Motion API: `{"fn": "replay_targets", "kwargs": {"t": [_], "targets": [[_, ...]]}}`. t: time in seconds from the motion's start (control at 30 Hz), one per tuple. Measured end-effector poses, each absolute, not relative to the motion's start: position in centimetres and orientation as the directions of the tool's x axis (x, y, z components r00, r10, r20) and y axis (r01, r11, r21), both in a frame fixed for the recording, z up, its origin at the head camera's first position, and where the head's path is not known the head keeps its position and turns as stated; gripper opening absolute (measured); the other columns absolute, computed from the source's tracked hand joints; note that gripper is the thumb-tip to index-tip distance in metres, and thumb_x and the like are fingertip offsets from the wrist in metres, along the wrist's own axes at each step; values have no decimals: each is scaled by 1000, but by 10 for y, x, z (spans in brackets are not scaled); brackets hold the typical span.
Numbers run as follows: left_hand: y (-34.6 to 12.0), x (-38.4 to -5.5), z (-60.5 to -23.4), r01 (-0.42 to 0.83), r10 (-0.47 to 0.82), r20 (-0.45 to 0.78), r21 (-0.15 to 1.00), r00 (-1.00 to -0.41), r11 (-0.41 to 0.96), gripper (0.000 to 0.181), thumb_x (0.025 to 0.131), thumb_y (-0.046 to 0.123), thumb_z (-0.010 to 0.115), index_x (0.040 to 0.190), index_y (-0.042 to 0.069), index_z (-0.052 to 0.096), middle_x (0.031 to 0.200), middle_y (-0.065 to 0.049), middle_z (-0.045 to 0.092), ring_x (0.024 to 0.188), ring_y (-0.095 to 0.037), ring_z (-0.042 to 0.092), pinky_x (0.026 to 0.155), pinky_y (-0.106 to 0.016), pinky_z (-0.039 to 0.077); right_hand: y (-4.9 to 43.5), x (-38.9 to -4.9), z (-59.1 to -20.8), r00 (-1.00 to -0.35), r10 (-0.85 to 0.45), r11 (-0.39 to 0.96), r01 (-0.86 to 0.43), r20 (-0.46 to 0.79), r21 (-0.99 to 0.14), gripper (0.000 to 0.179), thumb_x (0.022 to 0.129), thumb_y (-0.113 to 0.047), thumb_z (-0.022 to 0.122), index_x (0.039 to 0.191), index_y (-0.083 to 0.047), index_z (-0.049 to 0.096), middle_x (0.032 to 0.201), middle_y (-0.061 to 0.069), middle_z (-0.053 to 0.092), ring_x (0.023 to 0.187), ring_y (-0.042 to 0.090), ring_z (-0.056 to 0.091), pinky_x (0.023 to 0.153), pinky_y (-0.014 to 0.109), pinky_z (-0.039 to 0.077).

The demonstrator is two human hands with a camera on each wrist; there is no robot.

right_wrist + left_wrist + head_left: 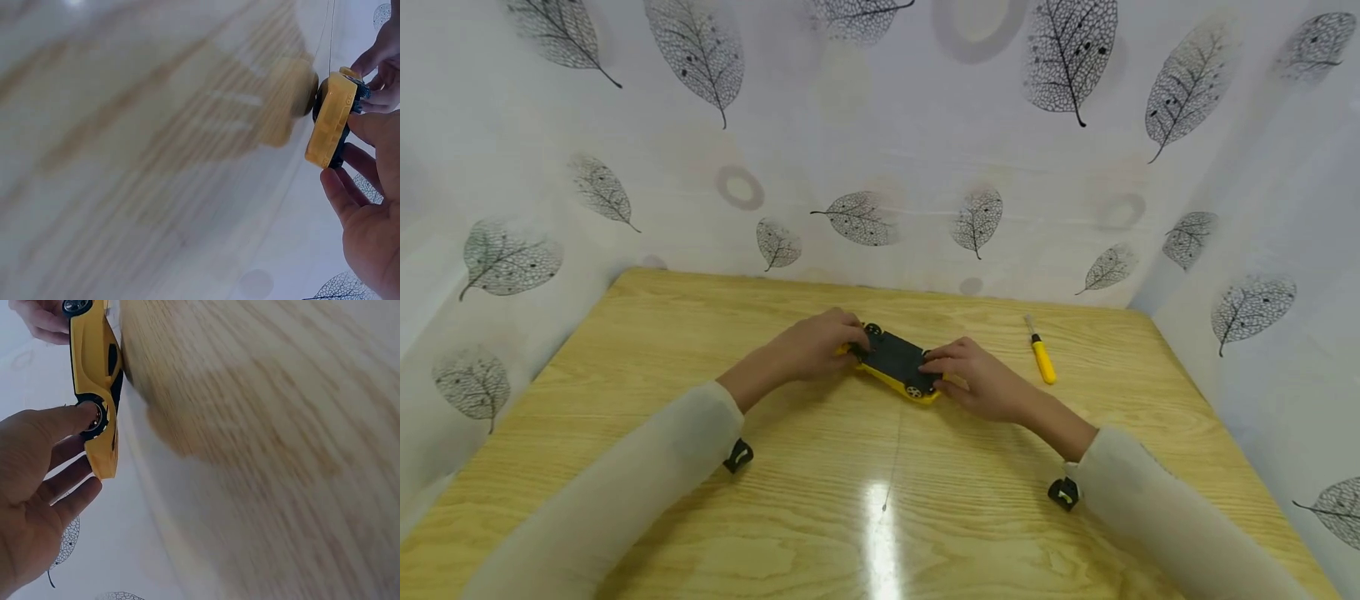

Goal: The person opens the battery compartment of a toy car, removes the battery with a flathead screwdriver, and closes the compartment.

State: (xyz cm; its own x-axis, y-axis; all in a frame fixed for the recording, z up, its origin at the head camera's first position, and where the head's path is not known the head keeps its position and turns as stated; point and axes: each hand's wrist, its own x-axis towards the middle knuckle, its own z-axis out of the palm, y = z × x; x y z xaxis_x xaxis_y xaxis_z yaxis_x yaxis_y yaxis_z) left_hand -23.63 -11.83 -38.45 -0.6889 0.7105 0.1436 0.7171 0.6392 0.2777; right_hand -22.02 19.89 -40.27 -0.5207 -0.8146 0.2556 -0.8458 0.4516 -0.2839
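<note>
A yellow toy car (893,360) lies upside down over the table, its black underside and wheels facing up. At its left end my left hand (820,344) grips the car; in the left wrist view the thumb (75,419) presses by a wheel and the fingers are curled at the end. My right hand (981,382) holds the opposite end. In the right wrist view, the yellow end of the car (331,122) sits between that hand's thumb and fingers. The roof side is mostly hidden in the head view.
A screwdriver (1041,358) with a yellow handle lies to the right of the car on the wooden table (820,500). Behind and at the sides hangs a white cloth (880,150) printed with leaves. Black straps show at both wrists.
</note>
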Motion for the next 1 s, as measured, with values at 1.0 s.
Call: {"fn": "replay_targets", "kwargs": {"t": [1.0], "targets": [[-121, -267, -388, 761, 777, 134, 358, -615, 541, 21, 91, 2, 76, 112, 7, 74, 122, -9, 68, 121, -29, 60, 109, -43, 49, 176, -192, -392, -458, -837, 438, -889, 300, -135, 35, 89, -15, 82, 122, -8, 73, 126, 14, 66, 113, 31, 58, 91, 45, 57]]}}
